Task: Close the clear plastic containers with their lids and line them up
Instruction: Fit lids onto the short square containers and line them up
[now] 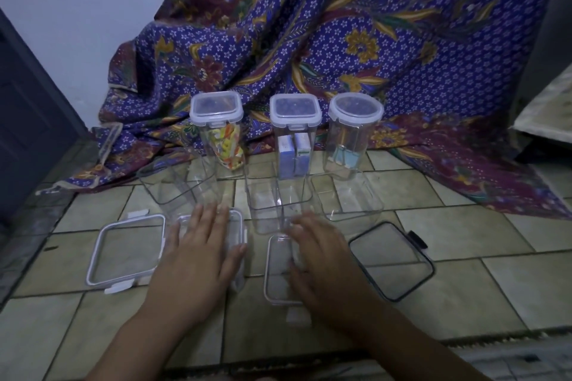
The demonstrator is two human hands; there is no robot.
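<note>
Three tall clear containers stand closed at the back: one with colourful contents [221, 130], one with blue boxes [294, 133], one round-topped [349, 133]. In front stand three open empty containers: left [173, 185], middle [278, 198], right [349, 195]. Several lids lie flat on the floor: a white-rimmed lid [128, 250] at the left, one under my left hand [201, 254], a narrow lid [277, 269] partly under my right hand [318, 257], and a black-rimmed lid [391, 260]. Both hands rest palm down, fingers spread, gripping nothing.
The floor is a tile-patterned mat [464, 257]. A purple floral cloth [340, 40] drapes behind the containers. A dark door [28, 120] stands at the left, and a pale cushion edge [548, 114] at the far right.
</note>
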